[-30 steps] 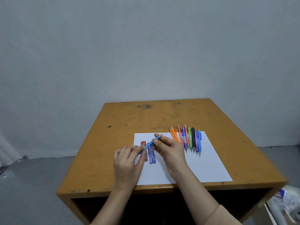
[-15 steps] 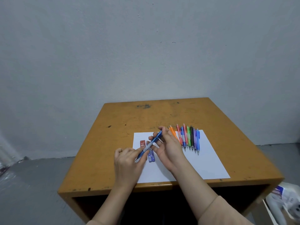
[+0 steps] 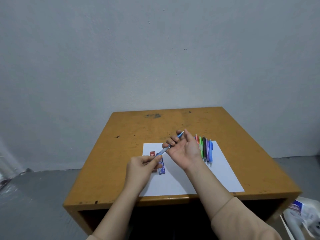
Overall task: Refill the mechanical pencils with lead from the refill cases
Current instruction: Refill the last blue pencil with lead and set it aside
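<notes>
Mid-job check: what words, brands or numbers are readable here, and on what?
"PENCIL LEAD": on the flat blue lead refill case.
Small red lead refill case: white print, too blurred to read.
Held blue mechanical pencil and row of coloured mechanical pencils: nothing legible.
White packet on the floor: print blurred.

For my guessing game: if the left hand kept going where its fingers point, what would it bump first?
Probably the right hand, which grips the same blue pencil. The left hand seems to clear the blue refill case beneath it, though height is unclear.
</notes>
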The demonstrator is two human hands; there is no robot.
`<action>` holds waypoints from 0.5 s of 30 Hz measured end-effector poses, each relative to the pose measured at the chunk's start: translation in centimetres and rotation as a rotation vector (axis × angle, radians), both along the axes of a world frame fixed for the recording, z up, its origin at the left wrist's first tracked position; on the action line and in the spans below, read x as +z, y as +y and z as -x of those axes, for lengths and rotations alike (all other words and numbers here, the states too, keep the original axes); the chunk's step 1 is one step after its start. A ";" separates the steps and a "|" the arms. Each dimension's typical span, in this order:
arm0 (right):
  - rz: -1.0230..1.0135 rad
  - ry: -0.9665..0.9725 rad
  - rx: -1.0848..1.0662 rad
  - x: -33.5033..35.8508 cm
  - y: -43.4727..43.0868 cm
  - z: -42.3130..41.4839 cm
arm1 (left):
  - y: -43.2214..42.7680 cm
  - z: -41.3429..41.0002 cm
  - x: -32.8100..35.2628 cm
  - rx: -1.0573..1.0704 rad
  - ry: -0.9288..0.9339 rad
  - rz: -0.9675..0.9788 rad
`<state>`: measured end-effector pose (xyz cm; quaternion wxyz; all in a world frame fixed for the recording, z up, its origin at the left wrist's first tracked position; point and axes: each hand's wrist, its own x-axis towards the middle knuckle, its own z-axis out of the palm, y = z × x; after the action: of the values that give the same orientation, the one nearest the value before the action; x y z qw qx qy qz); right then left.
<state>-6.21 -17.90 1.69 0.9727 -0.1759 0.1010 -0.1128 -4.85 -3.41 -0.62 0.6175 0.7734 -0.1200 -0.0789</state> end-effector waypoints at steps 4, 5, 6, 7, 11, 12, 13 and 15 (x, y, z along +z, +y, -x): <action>-0.037 0.002 -0.016 0.3 -0.6 -0.1 | 0.1 0.1 0.7 -0.041 0.155 0.132; -0.048 0.001 -0.017 0.4 -0.7 -0.1 | 0.1 0.2 1.0 -0.046 0.197 0.169; -0.059 0.000 -0.017 0.6 -0.7 0.0 | 0.1 0.3 1.4 -0.048 0.236 0.189; -0.070 0.000 -0.017 0.7 -0.8 0.0 | 0.2 0.3 1.7 -0.049 0.273 0.203; -0.089 0.009 -0.025 1.0 -0.9 0.1 | 0.7 0.1 2.3 -0.076 0.374 0.234; -0.093 0.011 -0.028 1.1 -1.0 0.1 | 0.8 0.1 2.3 -0.084 0.386 0.238; -0.095 0.012 -0.030 1.2 -1.1 0.1 | 1.0 0.0 2.4 -0.092 0.395 0.239; -0.099 0.011 -0.034 1.3 -1.2 0.1 | 1.1 -0.1 2.4 -0.105 0.406 0.242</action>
<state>-6.29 -19.06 3.00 0.9776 -0.1262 0.1147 -0.1233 -4.77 -2.31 1.78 0.7122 0.6547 -0.0423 -0.2497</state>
